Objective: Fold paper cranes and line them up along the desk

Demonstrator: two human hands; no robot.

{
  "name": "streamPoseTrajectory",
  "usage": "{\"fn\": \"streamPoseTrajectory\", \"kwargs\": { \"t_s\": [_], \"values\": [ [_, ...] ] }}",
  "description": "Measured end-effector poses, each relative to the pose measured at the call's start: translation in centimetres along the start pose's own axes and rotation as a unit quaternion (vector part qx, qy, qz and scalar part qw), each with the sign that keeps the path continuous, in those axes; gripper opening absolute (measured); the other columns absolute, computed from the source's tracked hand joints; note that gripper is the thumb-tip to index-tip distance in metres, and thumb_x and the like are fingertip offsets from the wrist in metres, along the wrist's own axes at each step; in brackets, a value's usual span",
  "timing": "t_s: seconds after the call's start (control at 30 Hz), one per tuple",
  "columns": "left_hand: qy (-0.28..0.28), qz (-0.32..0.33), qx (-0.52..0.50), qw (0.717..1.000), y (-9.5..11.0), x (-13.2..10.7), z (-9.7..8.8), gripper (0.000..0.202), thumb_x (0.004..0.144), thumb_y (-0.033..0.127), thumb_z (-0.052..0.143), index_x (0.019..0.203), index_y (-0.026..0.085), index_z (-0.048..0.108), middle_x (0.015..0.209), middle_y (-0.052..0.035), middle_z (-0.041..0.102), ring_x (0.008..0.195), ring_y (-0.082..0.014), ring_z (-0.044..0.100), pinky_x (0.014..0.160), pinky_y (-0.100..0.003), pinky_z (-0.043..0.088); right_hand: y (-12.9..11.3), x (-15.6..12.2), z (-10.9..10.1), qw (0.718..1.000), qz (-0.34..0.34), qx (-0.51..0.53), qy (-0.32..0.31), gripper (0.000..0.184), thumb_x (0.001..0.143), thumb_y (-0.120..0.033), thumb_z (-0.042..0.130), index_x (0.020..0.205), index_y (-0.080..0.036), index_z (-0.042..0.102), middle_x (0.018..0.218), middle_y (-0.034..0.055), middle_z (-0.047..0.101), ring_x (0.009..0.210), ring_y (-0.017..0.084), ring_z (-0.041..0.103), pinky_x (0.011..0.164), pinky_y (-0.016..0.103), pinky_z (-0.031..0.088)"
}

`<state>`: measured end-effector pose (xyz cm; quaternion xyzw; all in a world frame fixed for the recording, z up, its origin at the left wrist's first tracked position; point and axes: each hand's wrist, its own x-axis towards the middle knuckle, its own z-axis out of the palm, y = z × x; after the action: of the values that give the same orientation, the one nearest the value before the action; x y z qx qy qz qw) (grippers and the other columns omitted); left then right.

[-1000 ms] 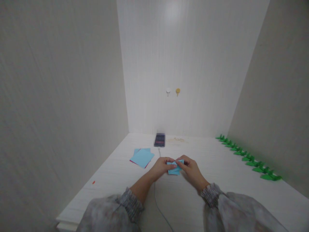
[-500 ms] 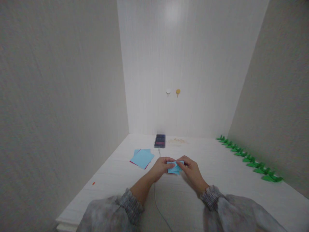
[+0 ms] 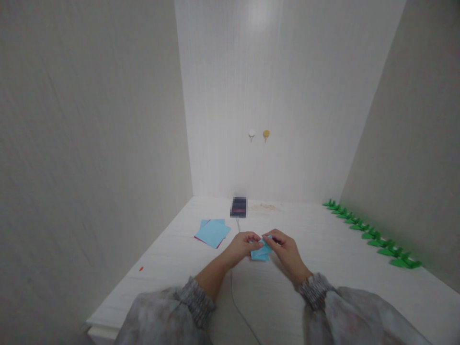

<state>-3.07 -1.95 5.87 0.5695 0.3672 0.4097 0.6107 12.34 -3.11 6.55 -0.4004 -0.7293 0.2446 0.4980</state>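
Note:
A small folded piece of light blue paper (image 3: 260,254) is held between my two hands over the middle of the white table. My left hand (image 3: 243,247) pinches its left side, thumb on top and the fingers behind. On the paper's upper right edge, the thumb and forefinger of my right hand (image 3: 284,247) are closed in a pinch. Parts of the paper are hidden behind the fingers, so its exact fold is hard to make out. To the left lies a small pile of blue square sheets (image 3: 213,233) with a red edge showing beneath.
A blurred dark device (image 3: 239,207) with a white cable (image 3: 235,297) is near the back wall. Several green folded paper pieces (image 3: 373,236) line the right side. A small orange-red bit (image 3: 141,269) lies at left. White (image 3: 251,134) and yellow (image 3: 266,134) hooks hang on the wall.
Both hands keep hold of the blue paper. The fingertips have come closer together at its upper edge, and the paper's visible outline has shifted slightly. The camera view has tilted a little.

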Motion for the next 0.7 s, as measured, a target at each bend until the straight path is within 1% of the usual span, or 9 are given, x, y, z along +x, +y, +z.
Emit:
{"fn": "streamPoseTrajectory", "kwargs": {
  "t_s": [0.13, 0.33, 0.43, 0.5, 0.57, 0.7],
  "values": [
    [0.004, 0.009, 0.018, 1.000, -0.3, 0.1, -0.1, 0.039, 0.051, 0.042, 0.068, 0.072, 0.011, 0.059, 0.059, 0.0013, 0.053, 0.050, -0.0063, 0.042, 0.049, -0.020, 0.030, -0.1, -0.1, 0.0, 1.000, 0.003, 0.016, -0.003, 0.027, 0.077, -0.037, 0.047, 0.069, -0.017, 0.063, 0.069, 0.0047, 0.058, 0.065, 0.014, 0.051, 0.059, 0.024, 0.041],
    [-0.007, 0.002, 0.020, 1.000, -0.9, 0.4, -0.4, 0.036, 0.052, 0.041, 0.068, 0.071, 0.011, 0.059, 0.056, 0.0028, 0.050, 0.047, -0.0053, 0.039, 0.048, -0.020, 0.029, -0.2, -0.1, 0.0, 1.000, 0.004, 0.013, 0.020, 0.026, 0.075, -0.037, 0.050, 0.065, -0.016, 0.063, 0.065, 0.0037, 0.056, 0.063, 0.014, 0.051, 0.058, 0.024, 0.041],
    [-0.013, 0.008, 0.029, 0.999, -0.9, 0.3, -0.5, 0.034, 0.053, 0.040, 0.067, 0.071, 0.011, 0.059, 0.054, 0.0037, 0.048, 0.046, -0.0047, 0.037, 0.047, -0.020, 0.028, -0.2, 0.0, 0.0, 0.999, -0.003, 0.011, 0.033, 0.021, 0.072, -0.036, 0.054, 0.073, -0.017, 0.063, 0.067, 0.0029, 0.056, 0.063, 0.013, 0.050, 0.059, 0.025, 0.042],
    [-0.011, 0.011, 0.030, 0.999, -0.9, 0.3, -0.6, 0.034, 0.054, 0.040, 0.067, 0.071, 0.011, 0.060, 0.055, 0.0028, 0.050, 0.047, -0.0052, 0.039, 0.047, -0.020, 0.029, -0.2, 0.1, 0.0, 0.999, -0.013, 0.006, 0.036, 0.021, 0.069, -0.035, 0.058, 0.079, -0.017, 0.063, 0.067, 0.0021, 0.055, 0.062, 0.013, 0.050, 0.059, 0.025, 0.042],
    [-0.009, 0.006, 0.022, 1.000, -1.0, 0.3, -0.6, 0.036, 0.053, 0.041, 0.067, 0.071, 0.011, 0.060, 0.056, 0.0017, 0.051, 0.048, -0.0058, 0.040, 0.048, -0.020, 0.029, -0.1, 0.1, 0.0, 0.999, -0.026, -0.001, 0.029, 0.021, 0.067, -0.034, 0.059, 0.080, -0.018, 0.063, 0.066, 0.0016, 0.054, 0.061, 0.013, 0.050, 0.058, 0.025, 0.043],
    [-0.004, -0.002, 0.022, 1.000, -1.4, 0.5, -0.7, 0.038, 0.052, 0.043, 0.067, 0.071, 0.010, 0.060, 0.055, 0.0015, 0.052, 0.047, -0.0057, 0.041, 0.048, -0.020, 0.029, 0.4, 0.2, -0.3, 0.999, -0.040, -0.026, 0.006, 0.016, 0.069, -0.033, 0.057, 0.075, -0.019, 0.063, 0.064, 0.0016, 0.055, 0.061, 0.013, 0.051, 0.058, 0.026, 0.043]
  ]
}}
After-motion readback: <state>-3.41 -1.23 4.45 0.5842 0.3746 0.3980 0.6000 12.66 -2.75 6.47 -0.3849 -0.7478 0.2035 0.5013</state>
